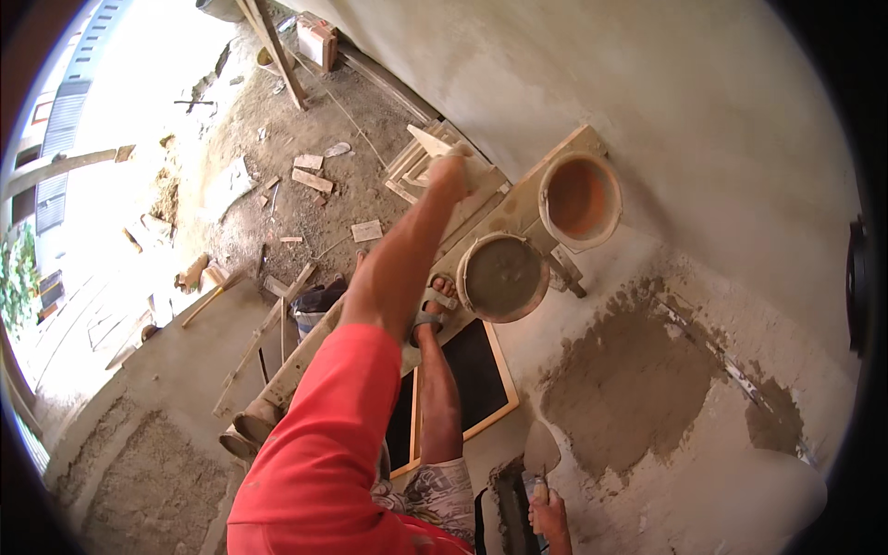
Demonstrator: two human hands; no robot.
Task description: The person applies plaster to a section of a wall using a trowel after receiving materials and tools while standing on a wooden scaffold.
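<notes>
clasping a trowel [542, 450], the right hand [549, 514] has closed fingers; how the left hand [449, 176] grips is unclear

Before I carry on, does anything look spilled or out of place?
Brick pieces lie scattered on the dirt ground, strewn rather than stacked. The ragged-edged mortar patch also stands out; whether spilled or spread there, I cannot tell.

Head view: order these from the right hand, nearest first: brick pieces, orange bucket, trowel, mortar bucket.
1. Trowel: in the right hand, lower edge of the view.
2. Mortar bucket: above the hand, mid-view.
3. Orange bucket: beyond the mortar bucket, farther right, by the wall.
4. Brick pieces: upper left, on the ground.
</notes>
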